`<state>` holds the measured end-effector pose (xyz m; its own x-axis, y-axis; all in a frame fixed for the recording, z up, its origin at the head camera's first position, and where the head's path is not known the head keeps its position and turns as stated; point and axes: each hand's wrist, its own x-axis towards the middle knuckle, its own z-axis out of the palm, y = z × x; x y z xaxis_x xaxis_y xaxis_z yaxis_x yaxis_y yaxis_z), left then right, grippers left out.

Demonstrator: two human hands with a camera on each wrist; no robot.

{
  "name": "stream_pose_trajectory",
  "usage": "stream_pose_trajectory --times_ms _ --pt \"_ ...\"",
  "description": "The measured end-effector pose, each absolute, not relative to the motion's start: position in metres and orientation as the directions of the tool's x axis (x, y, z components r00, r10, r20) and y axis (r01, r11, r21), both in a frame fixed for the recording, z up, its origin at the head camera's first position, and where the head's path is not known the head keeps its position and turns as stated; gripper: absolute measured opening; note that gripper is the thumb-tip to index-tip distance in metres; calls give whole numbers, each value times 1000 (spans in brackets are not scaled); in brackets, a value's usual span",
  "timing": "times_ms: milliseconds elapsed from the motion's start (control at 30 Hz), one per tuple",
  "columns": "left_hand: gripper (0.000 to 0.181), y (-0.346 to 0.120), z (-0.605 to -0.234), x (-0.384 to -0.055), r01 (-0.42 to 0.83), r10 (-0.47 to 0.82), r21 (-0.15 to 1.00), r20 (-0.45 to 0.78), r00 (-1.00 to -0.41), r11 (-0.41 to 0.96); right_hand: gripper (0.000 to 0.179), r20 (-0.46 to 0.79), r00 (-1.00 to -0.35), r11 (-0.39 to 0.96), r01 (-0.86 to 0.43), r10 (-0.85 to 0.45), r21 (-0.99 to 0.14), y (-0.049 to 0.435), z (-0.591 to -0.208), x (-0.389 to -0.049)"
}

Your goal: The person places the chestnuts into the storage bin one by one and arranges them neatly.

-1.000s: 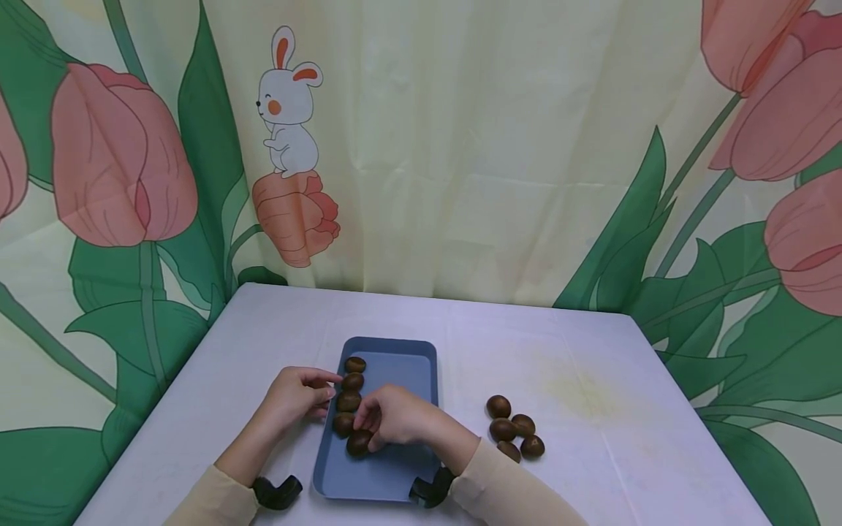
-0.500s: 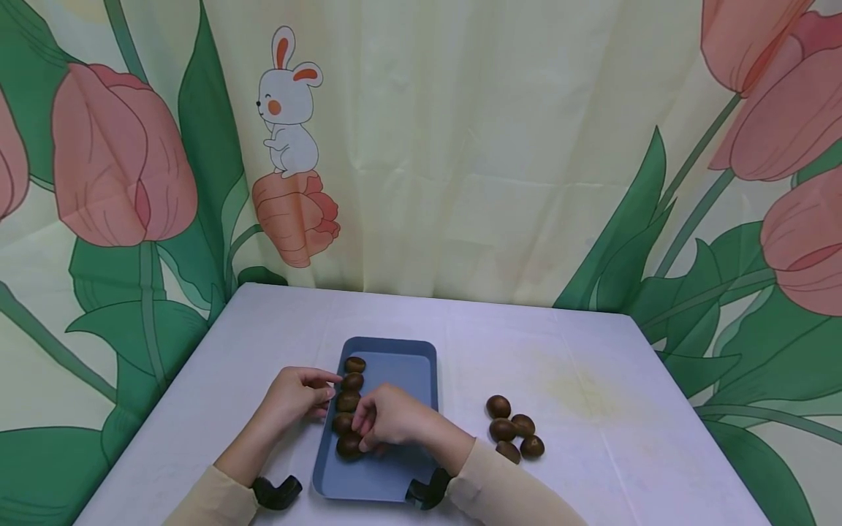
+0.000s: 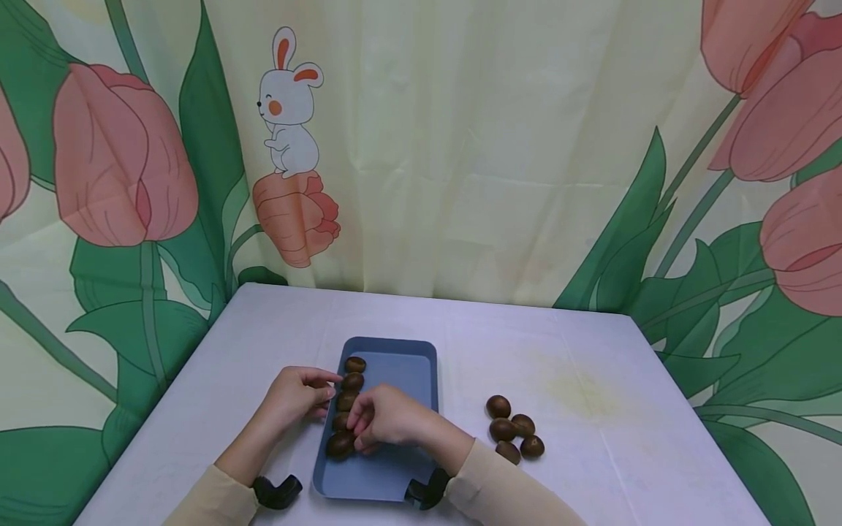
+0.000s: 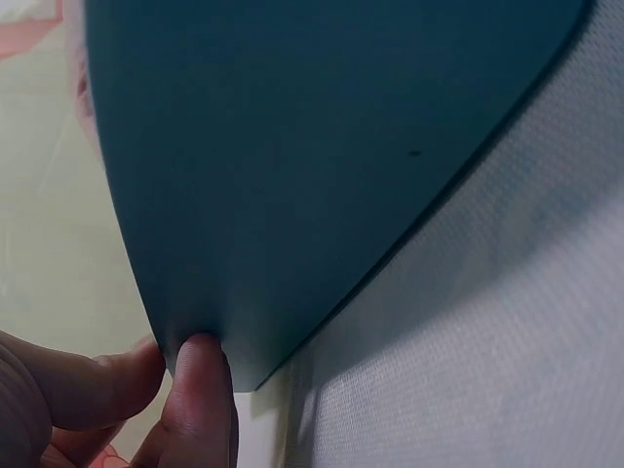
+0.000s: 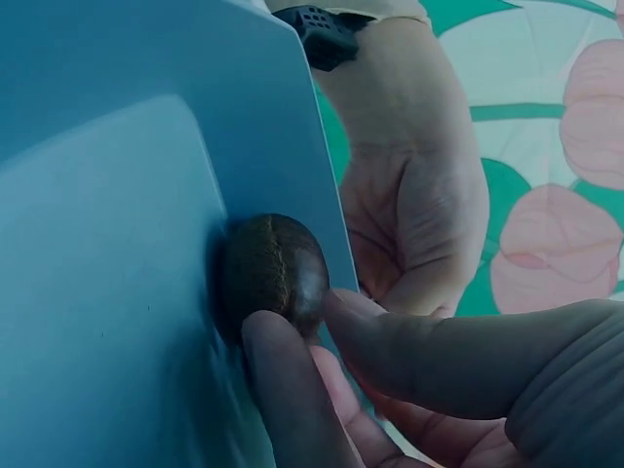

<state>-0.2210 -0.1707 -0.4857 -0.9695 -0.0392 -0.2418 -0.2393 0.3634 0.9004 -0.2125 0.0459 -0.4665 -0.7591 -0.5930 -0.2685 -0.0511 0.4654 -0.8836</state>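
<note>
A blue-grey rectangular tray (image 3: 403, 369) lies on the white-covered table, with a line of brown chestnuts (image 3: 352, 381) along its left inner wall. At the near end of that line, my right hand (image 3: 395, 415) holds a chestnut (image 3: 338, 446) by thumb and fingertips. The right wrist view shows this chestnut (image 5: 273, 273) against the tray wall, its pale seam facing the camera. My left hand (image 3: 296, 393) pinches the tray's left rim, its index finger over the edge. In the left wrist view the thumb (image 4: 198, 390) presses the tray's outer wall (image 4: 263, 195).
Several more chestnuts (image 3: 503, 429) sit in a loose cluster on the table right of the tray, close to the right sleeve (image 3: 506, 482). A black wrist device (image 3: 278, 493) is on each forearm. Behind the table hangs a printed curtain (image 3: 460, 146).
My right hand has moved the nearest chestnut leftward across the tray to the left wall, in line with the others. The left hand has stayed at the rim.
</note>
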Motion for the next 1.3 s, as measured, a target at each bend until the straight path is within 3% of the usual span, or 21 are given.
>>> stream_pose_trajectory --times_ms 1300 --pt "23 -171 -486 -223 -235 -28 904 -241 -970 357 26 -216 -802 311 39 -558 -950 100 -435 -222"
